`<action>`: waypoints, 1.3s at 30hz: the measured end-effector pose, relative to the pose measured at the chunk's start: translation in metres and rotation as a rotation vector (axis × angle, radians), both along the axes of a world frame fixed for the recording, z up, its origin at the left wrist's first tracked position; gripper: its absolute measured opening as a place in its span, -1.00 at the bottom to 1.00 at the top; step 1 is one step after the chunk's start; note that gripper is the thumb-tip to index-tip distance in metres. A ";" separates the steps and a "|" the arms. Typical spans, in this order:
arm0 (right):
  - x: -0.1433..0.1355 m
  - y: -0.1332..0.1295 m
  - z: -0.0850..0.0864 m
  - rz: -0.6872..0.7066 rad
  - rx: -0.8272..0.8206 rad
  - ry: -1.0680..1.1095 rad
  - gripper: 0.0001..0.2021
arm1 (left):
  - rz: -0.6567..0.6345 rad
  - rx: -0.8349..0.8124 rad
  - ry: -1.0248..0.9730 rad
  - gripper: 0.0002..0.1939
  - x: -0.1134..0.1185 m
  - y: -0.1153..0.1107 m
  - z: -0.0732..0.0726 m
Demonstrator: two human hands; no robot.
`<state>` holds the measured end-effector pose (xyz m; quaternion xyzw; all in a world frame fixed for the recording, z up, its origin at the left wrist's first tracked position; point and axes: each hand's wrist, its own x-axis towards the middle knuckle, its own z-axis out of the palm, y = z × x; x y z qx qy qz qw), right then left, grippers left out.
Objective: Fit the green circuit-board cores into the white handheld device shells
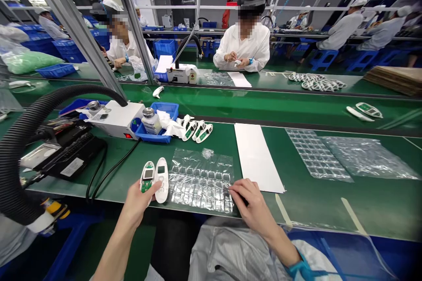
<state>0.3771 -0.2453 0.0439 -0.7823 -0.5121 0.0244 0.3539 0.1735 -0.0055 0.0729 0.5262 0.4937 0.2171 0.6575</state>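
Note:
My left hand (141, 197) is closed around an opened white handheld device. Its one half (147, 180) shows a green circuit board with a small square screen. Beside that lies the white front cover (161, 182), with a window and button holes, under my thumb. A clear plastic blister tray (201, 186) with rows of square pockets lies flat on the bench between my hands. At the tray's right edge, my right hand (250, 199) has its thumb and fingertips pinched together. Whatever is between those fingertips is too small to make out.
White paper (255, 153) lies right of the tray, with another blister tray (316, 153) and a plastic bag (369, 156) beyond. Several device halves (198, 131) sit behind, near a blue bin (153, 134) with a bottle. A black hose (13, 153) arches left. Co-workers sit opposite.

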 end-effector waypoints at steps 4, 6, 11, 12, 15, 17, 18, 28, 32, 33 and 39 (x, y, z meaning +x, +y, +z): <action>0.020 0.018 -0.004 -0.153 -0.061 -0.006 -0.83 | 0.074 -0.009 -0.047 -0.57 -0.006 -0.016 0.003; 0.028 0.026 -0.008 -0.176 -0.094 -0.033 -0.82 | 0.060 -0.018 -0.097 -0.59 0.004 -0.033 0.005; 0.033 0.033 -0.014 -0.195 -0.104 -0.041 -0.81 | -0.112 -0.081 -0.234 -0.58 0.059 -0.080 -0.003; 0.032 0.034 -0.014 -0.202 -0.103 -0.037 -0.81 | -0.135 -0.087 -0.242 -0.60 0.069 -0.086 -0.007; 0.029 0.035 -0.013 -0.214 -0.088 -0.024 -0.81 | -0.161 -0.084 -0.223 -0.65 0.088 -0.093 -0.021; 0.024 0.034 -0.013 -0.211 -0.066 -0.020 -0.82 | -0.168 -0.080 -0.214 -0.64 0.090 -0.093 -0.028; 0.022 0.033 -0.013 -0.205 -0.052 -0.020 -0.83 | -0.171 -0.080 -0.214 -0.63 0.090 -0.093 -0.030; 0.012 0.020 0.026 -0.236 0.210 0.229 -0.83 | -0.167 -0.119 -0.211 -0.67 0.078 -0.103 -0.014; 0.000 0.030 0.041 -0.055 0.155 0.249 -0.81 | -0.167 -0.164 -0.218 -0.64 0.073 -0.110 -0.011; -0.002 0.033 0.041 -0.030 0.134 0.241 -0.81 | -0.165 -0.177 -0.221 -0.63 0.072 -0.112 -0.010; -0.007 0.040 0.035 -0.013 0.095 0.212 -0.82 | -0.139 -0.227 -0.221 -0.59 0.070 -0.114 -0.003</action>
